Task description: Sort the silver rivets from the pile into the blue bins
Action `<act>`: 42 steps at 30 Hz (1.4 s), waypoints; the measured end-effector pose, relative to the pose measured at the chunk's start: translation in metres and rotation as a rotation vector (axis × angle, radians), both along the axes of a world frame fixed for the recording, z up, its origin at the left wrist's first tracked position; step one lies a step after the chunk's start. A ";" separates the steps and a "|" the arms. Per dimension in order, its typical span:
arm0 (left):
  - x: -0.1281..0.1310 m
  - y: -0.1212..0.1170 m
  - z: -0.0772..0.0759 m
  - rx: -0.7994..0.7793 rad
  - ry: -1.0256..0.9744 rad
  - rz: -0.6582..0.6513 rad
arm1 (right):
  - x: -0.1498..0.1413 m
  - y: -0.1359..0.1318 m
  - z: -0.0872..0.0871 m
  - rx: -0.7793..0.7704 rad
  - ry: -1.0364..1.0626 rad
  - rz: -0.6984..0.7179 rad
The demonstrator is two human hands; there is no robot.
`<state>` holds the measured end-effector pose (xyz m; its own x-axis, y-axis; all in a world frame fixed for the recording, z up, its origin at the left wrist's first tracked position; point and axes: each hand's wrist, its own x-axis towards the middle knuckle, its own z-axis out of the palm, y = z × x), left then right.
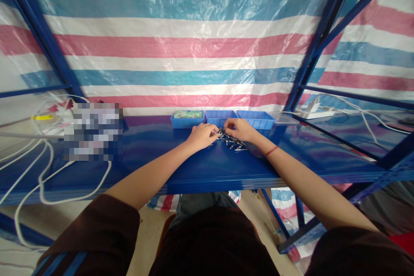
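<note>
A loose pile of small, shiny metal pin-like pieces (235,142) lies on the blue tabletop between my two hands. At the left edge of the pile is my left hand (202,135), its fingers curled and closed at the tips. My right hand (243,130) is over the right side of the pile, thumb and fingers bent together in a pinch. Whatever either hand grips is too small or hidden to make out. Just behind the hands stands a row of blue plastic bins: the left bin (176,123) holds green-and-white packets, beside the middle bin (221,115) and the right bin (258,116).
White cables (48,155) loop over the left side of the blue table (155,159), near a pixelated patch. A white power strip (315,112) sits at the right. Blue metal posts (310,60) frame a striped plastic sheet (181,47). A clear lid (286,118) lies by the right bin.
</note>
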<state>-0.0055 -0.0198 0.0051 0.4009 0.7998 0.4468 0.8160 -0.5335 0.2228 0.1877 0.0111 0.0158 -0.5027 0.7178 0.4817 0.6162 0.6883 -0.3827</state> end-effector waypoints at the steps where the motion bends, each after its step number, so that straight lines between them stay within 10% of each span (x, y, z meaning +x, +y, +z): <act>1: 0.000 0.001 0.000 0.011 -0.014 -0.006 | -0.001 -0.002 0.001 -0.023 0.058 0.012; 18: 0.003 0.005 0.002 -0.125 -0.402 -0.189 | -0.015 -0.014 0.005 -0.376 0.534 0.200; 42: 0.006 0.001 0.008 -0.060 -0.626 -0.158 | -0.013 -0.015 0.005 -0.497 0.407 0.246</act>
